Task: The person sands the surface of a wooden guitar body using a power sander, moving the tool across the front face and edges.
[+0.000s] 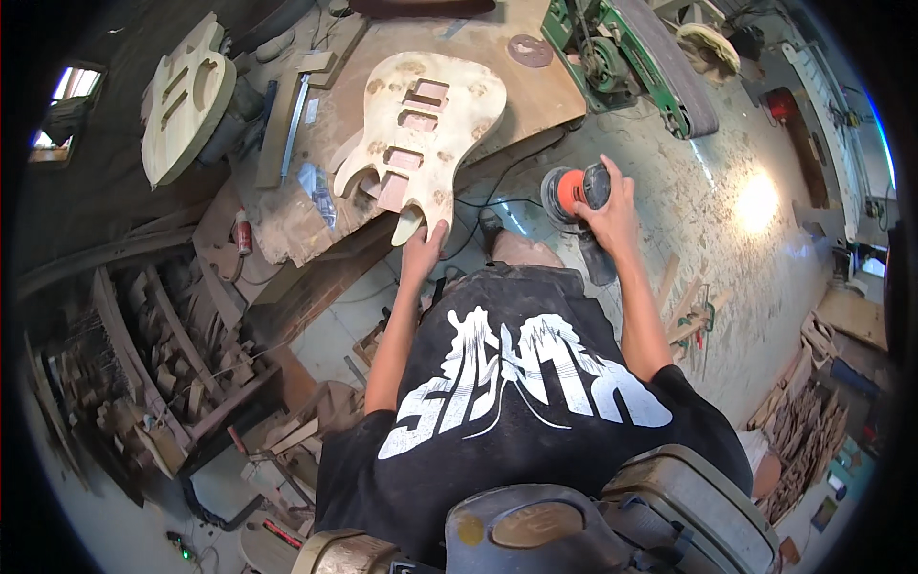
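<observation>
A pale wooden guitar body (457, 100) with several rectangular cutouts is held up over the workbench's front edge. My left hand (422, 251) grips it by the lower horn, its thumb on the near face. Off to the right, my right hand (612, 215) is wrapped round an orange and black orbital sander (571, 194). The sander's round pad faces left, apart from the guitar body, and its dark dust canister hangs below my wrist. Most of the fingers of my left hand are hidden behind the wood.
A wooden workbench (545, 100) carries a metal straightedge (295, 129) and a sanding disc (529, 51). Another guitar body (188, 100) stands at the far left. A green belt sander (626, 62) stands at the back right. Wood scraps (177, 335) fill a rack at left; a cord crosses the floor.
</observation>
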Available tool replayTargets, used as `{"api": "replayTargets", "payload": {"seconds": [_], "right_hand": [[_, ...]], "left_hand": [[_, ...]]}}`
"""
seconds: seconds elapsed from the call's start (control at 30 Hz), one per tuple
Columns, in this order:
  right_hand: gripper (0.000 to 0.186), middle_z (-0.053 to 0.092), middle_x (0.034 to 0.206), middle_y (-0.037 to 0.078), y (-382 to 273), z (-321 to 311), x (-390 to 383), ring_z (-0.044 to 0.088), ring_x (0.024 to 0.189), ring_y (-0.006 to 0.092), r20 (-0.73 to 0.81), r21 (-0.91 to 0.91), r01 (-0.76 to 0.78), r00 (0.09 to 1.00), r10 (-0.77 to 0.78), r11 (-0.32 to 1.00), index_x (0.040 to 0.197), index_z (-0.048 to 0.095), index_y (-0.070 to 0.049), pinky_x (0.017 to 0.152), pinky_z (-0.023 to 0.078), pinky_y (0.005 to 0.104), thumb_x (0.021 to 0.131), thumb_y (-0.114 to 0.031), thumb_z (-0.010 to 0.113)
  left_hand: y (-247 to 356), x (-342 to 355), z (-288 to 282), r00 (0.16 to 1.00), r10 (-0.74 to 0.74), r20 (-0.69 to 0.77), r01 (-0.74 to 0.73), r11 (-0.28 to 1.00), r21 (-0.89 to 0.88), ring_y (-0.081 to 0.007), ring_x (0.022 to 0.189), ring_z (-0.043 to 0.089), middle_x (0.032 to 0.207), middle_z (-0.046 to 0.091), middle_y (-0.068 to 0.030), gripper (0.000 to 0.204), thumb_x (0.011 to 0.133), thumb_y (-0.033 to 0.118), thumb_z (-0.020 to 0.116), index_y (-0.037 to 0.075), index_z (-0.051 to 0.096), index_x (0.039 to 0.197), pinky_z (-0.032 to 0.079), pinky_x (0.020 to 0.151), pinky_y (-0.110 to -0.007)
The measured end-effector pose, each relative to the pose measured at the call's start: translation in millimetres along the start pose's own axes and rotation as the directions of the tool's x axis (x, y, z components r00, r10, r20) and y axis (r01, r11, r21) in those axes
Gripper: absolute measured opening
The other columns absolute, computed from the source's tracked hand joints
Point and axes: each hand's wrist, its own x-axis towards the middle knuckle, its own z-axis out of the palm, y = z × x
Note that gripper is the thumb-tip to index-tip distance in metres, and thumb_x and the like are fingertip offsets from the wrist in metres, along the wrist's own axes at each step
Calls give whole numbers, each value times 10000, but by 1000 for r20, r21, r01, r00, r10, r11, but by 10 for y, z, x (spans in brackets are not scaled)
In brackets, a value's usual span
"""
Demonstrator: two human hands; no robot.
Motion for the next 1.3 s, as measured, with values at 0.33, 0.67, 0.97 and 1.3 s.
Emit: {"api": "replayTargets", "payload": {"seconds": [0.33,0.67,0.97,1.3], "right_hand": [[974,528,1267,172,-405,262,1787,636,1143,417,-22,40,108,994,-107,993,1582,420,-287,963,540,534,730,-279,892],[959,509,1321,255,-810,1034,3332,675,1073,526,-1,9,286,958,-286,958,1578,416,-274,957,543,568,741,-346,878],[989,488,1349,309,-728,1642,3762,637,1150,557,121,16,257,959,-257,966,1602,375,-268,1005,530,572,757,-364,880],[604,584,1236,196,-466,1289,3013,606,1144,360,-196,229,446,892,-408,865,1416,596,-90,975,500,447,894,-301,812]], "left_hand": [[257,-109,140,982,-130,-135,125,991,-48,-248,763,740,1000,737,-208,699,1000,615,622,-50,696,1199,585,662,-360],[71,-137,165,957,-118,-263,125,992,11,-487,973,691,1002,714,-326,723,1015,641,550,-63,709,1056,501,889,-514],[578,-422,226,927,-82,-367,112,992,59,-515,995,689,986,714,-336,704,1069,596,458,-48,739,1107,513,898,-506],[426,-342,419,942,-140,-304,120,989,-84,-437,899,612,963,657,-312,673,1088,562,446,-86,627,1054,487,887,-455]]}}
